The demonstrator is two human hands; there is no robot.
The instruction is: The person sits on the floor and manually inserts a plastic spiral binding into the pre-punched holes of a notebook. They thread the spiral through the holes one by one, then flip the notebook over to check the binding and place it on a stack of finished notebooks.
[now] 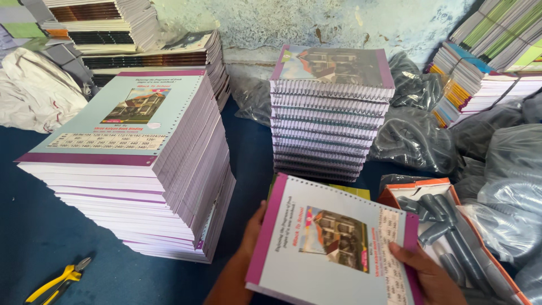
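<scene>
I hold a punched notebook (330, 243) with a pale cover, a purple band and a house picture, low in the middle of the head view. My left hand (251, 231) grips its left edge from underneath. My right hand (423, 271) grips its lower right edge with the thumb on the cover. Straight behind it stands a stack of spiral-bound notebooks (330, 113). To the left rises a tall stack of unbound punched notebooks (141, 164) with the same cover.
An orange-rimmed box (415, 189) of grey spiral coils sits at my right. Clear bags of grey coils (418, 135) lie at the back right. Yellow-handled pliers (56, 279) lie on the blue floor at the lower left. More book stacks (485, 73) line the wall.
</scene>
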